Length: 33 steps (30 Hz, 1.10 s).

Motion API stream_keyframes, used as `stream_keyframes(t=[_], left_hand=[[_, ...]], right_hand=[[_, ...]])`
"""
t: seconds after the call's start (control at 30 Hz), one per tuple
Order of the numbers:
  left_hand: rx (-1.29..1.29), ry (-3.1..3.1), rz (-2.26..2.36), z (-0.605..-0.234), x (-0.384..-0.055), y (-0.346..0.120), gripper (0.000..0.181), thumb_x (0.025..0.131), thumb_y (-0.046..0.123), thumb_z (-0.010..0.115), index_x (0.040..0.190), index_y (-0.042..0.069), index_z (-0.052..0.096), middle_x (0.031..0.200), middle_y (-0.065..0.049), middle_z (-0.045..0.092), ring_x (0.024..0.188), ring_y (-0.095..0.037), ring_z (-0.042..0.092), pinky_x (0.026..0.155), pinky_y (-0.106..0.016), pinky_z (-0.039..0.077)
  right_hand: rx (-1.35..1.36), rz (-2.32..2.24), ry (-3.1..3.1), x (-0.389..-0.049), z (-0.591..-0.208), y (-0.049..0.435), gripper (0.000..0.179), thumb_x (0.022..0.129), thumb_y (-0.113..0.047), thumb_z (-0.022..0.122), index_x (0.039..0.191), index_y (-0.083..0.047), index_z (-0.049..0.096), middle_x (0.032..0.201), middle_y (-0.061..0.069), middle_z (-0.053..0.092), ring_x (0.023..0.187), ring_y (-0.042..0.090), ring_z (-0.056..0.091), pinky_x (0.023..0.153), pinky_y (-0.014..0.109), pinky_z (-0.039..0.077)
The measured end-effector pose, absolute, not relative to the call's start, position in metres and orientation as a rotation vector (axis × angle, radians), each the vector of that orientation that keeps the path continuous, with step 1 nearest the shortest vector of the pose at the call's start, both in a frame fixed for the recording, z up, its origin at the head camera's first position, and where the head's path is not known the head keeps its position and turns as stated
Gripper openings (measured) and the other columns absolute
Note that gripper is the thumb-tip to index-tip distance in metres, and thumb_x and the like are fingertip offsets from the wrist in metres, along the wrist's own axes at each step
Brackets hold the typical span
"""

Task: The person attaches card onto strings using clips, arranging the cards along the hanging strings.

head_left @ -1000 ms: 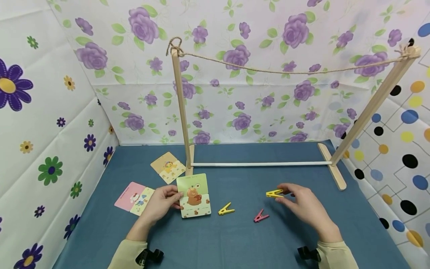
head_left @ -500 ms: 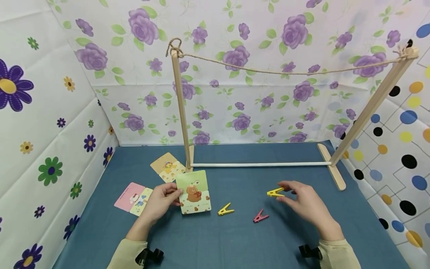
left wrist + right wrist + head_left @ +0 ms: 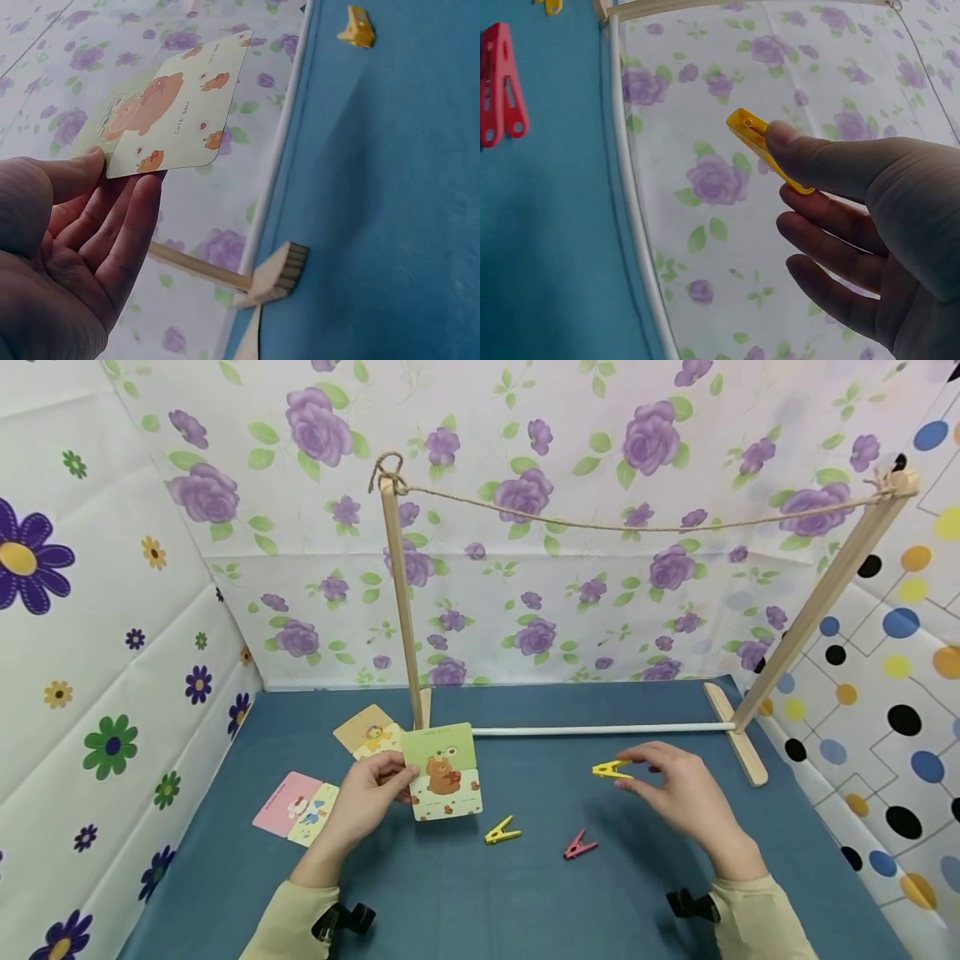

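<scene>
My left hand (image 3: 369, 795) pinches the left edge of a green and cream card (image 3: 444, 772) with a bear picture, held upright above the cloth. In the left wrist view the card (image 3: 176, 112) sits between thumb and fingers. My right hand (image 3: 678, 792) pinches a yellow clothespin (image 3: 611, 769) by its handle ends, its nose towards the left. The same clothespin (image 3: 769, 150) shows between thumb and index finger in the right wrist view. Between the hands, a second yellow clothespin (image 3: 502, 831) and a red clothespin (image 3: 580, 845) lie on the blue cloth (image 3: 525, 910).
A wooden frame has a left post (image 3: 401, 602), a right post (image 3: 825, 597) and a white rod (image 3: 600, 729) low down. A twine line (image 3: 585, 527) sags between the post tops. A pink card (image 3: 288, 803) and a tan card (image 3: 366, 729) lie at left.
My left hand has lifted the bear card higher and slightly right. My right hand, with the yellow clothespin, has risen a little. The head view has shifted slightly.
</scene>
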<state>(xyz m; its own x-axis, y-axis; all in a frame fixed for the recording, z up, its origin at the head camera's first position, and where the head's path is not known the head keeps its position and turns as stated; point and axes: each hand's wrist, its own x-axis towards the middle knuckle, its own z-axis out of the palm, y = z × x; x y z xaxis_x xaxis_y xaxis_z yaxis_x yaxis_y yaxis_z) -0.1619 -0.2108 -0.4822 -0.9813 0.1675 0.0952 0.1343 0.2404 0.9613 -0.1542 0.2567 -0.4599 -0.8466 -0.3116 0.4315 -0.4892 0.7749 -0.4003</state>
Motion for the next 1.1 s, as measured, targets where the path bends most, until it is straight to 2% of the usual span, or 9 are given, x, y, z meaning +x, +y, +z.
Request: stream_keyframes(t=[0.17,0.37,0.57,0.8,0.93,1.1], left_hand=[[0.316,2.463,1.909,-0.474,-0.163,-0.204,0.015,0.106,0.012,0.070,0.110,-0.002,0.072,0.096,-0.015,0.077,0.076,-0.024,0.074,0.073,-0.040,0.065],[0.370,2.477,1.927,-0.471,-0.164,-0.198,0.015,0.107,0.010,0.069,0.112,-0.003,0.072,0.098,-0.015,0.076,0.079,-0.020,0.075,0.073,-0.045,0.064],[0.383,2.500,1.925,-0.470,-0.167,-0.194,0.017,0.107,0.013,0.069,0.114,-0.001,0.074,0.098,-0.015,0.076,0.078,-0.024,0.075,0.072,-0.048,0.064],[0.366,2.522,1.922,-0.463,-0.170,-0.190,0.018,0.107,0.015,0.070,0.114,0.000,0.074,0.097,-0.013,0.076,0.076,-0.026,0.075,0.070,-0.035,0.063],[0.364,2.533,1.917,-0.461,-0.172,-0.188,0.017,0.107,0.014,0.069,0.115,0.000,0.074,0.097,-0.013,0.076,0.076,-0.026,0.075,0.071,-0.038,0.064],[0.357,2.541,1.916,-0.460,-0.172,-0.186,0.016,0.107,0.013,0.070,0.115,0.000,0.074,0.095,-0.012,0.076,0.073,-0.023,0.075,0.069,-0.037,0.064]], right_hand=[[0.631,0.732,-2.570,-0.158,-0.452,0.255,0.039,0.081,-0.017,0.096,0.117,-0.020,0.081,0.116,-0.002,0.076,0.087,0.013,0.070,0.064,0.034,0.055],[0.613,0.723,-2.569,-0.161,-0.448,0.252,0.039,0.083,-0.018,0.095,0.119,-0.021,0.081,0.119,-0.001,0.076,0.094,0.017,0.072,0.070,0.040,0.058],[0.613,0.705,-2.522,-0.163,-0.444,0.251,0.039,0.082,-0.016,0.095,0.118,-0.019,0.082,0.117,0.001,0.077,0.087,0.019,0.072,0.064,0.039,0.056],[0.596,0.719,-2.481,-0.164,-0.438,0.247,0.040,0.083,-0.009,0.094,0.120,-0.013,0.082,0.113,0.006,0.077,0.078,0.015,0.073,0.064,0.035,0.060],[0.564,0.748,-2.477,-0.163,-0.437,0.245,0.039,0.083,-0.009,0.093,0.120,-0.013,0.082,0.109,0.004,0.078,0.077,0.013,0.073,0.063,0.033,0.061],[0.544,0.749,-2.448,-0.164,-0.438,0.243,0.039,0.082,-0.009,0.094,0.119,-0.013,0.082,0.105,0.003,0.079,0.079,0.014,0.074,0.062,0.033,0.061]])
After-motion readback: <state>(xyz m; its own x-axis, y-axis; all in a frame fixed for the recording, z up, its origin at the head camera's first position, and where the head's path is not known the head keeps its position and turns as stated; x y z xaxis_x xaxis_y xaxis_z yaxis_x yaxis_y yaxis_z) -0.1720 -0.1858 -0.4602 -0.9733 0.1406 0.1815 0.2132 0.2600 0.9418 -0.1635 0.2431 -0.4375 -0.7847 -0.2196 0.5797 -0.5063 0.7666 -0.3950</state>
